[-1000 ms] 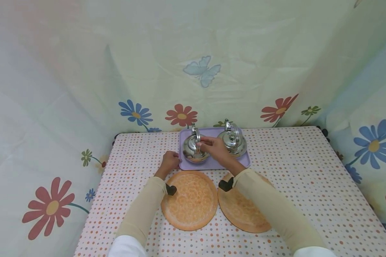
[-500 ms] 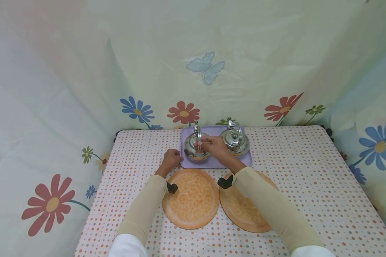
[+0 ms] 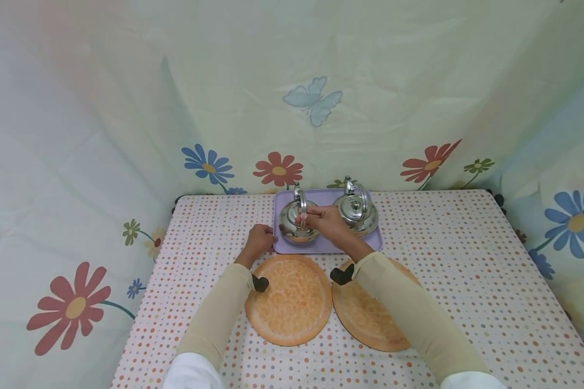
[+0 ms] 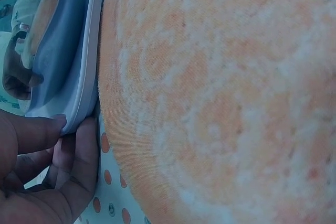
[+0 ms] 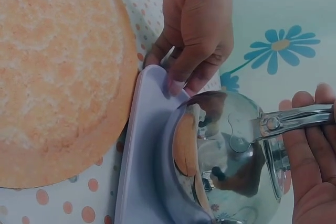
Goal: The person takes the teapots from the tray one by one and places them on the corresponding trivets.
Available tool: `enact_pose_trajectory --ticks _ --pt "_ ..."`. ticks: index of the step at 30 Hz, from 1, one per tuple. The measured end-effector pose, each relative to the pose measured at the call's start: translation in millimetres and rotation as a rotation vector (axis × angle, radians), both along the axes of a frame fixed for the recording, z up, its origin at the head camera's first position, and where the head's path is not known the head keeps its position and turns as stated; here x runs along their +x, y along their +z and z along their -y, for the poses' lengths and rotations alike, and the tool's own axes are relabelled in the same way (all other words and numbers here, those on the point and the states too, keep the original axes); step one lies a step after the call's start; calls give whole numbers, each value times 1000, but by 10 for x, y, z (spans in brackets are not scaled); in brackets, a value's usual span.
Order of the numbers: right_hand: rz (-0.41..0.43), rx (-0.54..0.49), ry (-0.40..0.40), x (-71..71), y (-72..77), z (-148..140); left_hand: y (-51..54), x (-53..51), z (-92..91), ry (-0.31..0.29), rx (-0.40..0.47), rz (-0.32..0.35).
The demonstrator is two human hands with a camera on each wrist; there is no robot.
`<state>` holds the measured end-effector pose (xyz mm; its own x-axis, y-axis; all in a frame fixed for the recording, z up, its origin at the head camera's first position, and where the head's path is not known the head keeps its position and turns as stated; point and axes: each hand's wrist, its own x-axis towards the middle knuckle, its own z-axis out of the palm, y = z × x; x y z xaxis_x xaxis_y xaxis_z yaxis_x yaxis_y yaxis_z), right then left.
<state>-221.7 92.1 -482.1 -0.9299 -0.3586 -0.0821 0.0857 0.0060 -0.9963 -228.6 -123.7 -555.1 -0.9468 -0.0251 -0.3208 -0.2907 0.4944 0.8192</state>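
Two shiny metal kettles stand on a lilac tray [image 3: 327,248] at the far side of the table. My right hand [image 3: 327,222] reaches across to the left kettle [image 3: 292,234] and holds its raised handle [image 5: 304,116]; in the right wrist view the fingers lie behind that handle. The right kettle [image 3: 354,207] stands beside my right wrist. My left hand [image 4: 52,166] pinches the tray's near left corner, thumb on top of the rim and fingers below. Part of the tray's floor is hidden by the kettles and my right hand.
Two round orange-tan mats lie side by side in front of the tray: the left mat [image 3: 288,302] and the right mat [image 3: 365,319], partly under my right forearm. A dotted cloth [image 3: 482,281] covers the table. A flowered curtain [image 3: 370,108] hangs close behind.
The head view has shifted slightly, so everything sits a little higher and further right. Both hands keep their hold, and the kettles and tray show no clear movement.
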Motion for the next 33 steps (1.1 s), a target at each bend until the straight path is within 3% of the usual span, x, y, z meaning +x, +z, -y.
enact_pose_trajectory --ticks 7,16,22,33 --pt "-16 20 19 23 7 -14 16 18 -12 -1 -17 12" --pt "-62 54 61 65 54 -77 1 35 -10 -33 -37 -27" --pt "-78 75 101 149 162 -110 -23 35 21 -47 5 -27" --pt "-98 81 173 338 264 -101 10 72 44 -64 5 -65"
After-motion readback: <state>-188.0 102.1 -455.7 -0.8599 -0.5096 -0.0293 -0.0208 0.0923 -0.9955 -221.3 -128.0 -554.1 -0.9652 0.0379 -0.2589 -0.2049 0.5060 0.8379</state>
